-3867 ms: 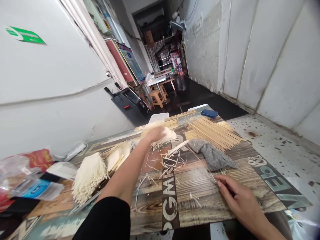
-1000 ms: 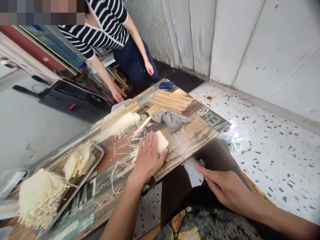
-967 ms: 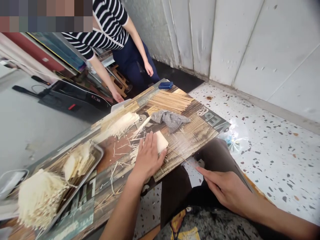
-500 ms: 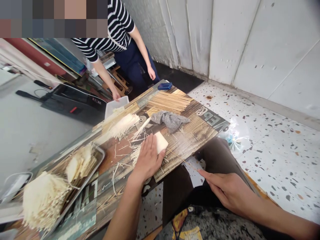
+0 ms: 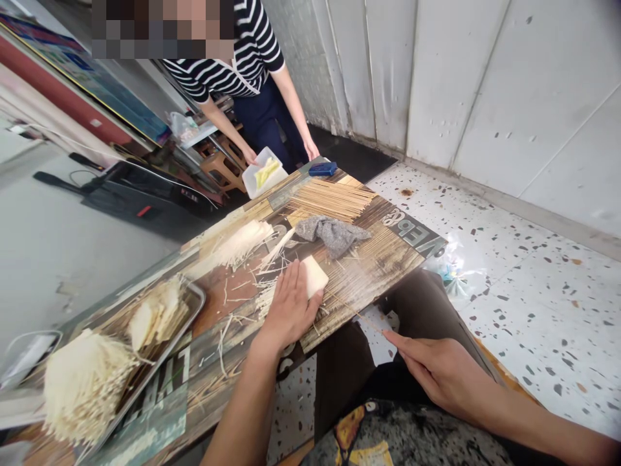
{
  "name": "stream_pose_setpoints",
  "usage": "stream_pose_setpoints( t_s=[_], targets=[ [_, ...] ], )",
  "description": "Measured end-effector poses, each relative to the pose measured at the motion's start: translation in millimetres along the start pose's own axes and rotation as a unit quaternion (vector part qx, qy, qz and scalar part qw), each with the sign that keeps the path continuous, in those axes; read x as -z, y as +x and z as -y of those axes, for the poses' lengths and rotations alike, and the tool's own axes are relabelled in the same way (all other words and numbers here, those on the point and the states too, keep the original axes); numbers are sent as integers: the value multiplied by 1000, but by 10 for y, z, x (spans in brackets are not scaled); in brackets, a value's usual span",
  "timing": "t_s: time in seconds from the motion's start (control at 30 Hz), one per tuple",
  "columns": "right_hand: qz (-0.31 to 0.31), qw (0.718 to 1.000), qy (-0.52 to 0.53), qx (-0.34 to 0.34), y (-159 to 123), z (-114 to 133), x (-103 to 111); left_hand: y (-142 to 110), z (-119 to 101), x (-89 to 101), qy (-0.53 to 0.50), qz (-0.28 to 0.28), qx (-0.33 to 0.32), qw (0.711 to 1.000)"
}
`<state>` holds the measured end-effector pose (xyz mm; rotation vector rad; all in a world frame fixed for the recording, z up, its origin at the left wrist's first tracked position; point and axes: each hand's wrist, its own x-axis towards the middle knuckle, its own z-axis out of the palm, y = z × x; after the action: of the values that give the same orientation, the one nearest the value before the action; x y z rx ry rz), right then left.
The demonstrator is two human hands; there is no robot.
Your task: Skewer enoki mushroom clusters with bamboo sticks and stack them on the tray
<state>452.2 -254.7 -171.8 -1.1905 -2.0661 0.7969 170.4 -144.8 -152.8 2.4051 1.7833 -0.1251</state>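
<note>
- A bunch of white, thin-stemmed mushrooms with a pale cut base [image 5: 315,277] is pressed flat near the table edge by the left hand [image 5: 290,303], its palm down and fingers extended close together.
- A thin wooden skewer [image 5: 356,312] is pinched between the thumb and fingertips of the right hand [image 5: 429,366], beyond the edge of the wood-patterned table [image 5: 383,259]; its far end is directed at the pale base, though whether it has entered cannot be told.
- Loose white strands [image 5: 233,317] are scattered beside the left hand.
- A second white mushroom bunch [image 5: 245,241] is laid farther up the table, near a crumpled grey cloth [image 5: 332,234].
- Parallel wooden skewers [image 5: 334,199] are spread behind the cloth, with a dark blue rectangular object [image 5: 323,169] set near the far corner.
- A large cream-coloured mushroom heap [image 5: 87,382] and flattened pale pieces [image 5: 160,312] are held in a silver metal tray [image 5: 198,303].
- A translucent white plastic container [image 5: 252,184] with yellow-green contents [image 5: 266,172] is held at the table's far side by a person in a striped top [image 5: 252,48].
</note>
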Motion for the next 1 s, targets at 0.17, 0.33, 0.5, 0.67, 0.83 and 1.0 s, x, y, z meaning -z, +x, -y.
stream_pose_setpoints(
  t_s=[0.17, 0.33, 0.5, 0.67, 0.83, 1.0],
  targets=[
    [7, 1000, -15, 6, -5, -6, -17, -1, 8, -26, -4, -22, -6, 1000],
    [8, 999, -35, 23, -15, -24, -62, 0, 1, -16, -6, -15, -3, 1000],
    [8, 999, -41, 24, -17, -8, -59, -2, -61, 57, -2, 11, 11, 1000],
    [31, 998, -53, 8, 23, 35, -22, -4, -134, 118, 7, 32, 27, 999],
    [52, 998, -29, -8, 138, 61, -83, -6, -184, 186, 19, 53, 41, 998],
    [55, 998, -41, 10, 212, 47, -163, -40, -231, 161, 31, 20, 40, 998]
  ],
)
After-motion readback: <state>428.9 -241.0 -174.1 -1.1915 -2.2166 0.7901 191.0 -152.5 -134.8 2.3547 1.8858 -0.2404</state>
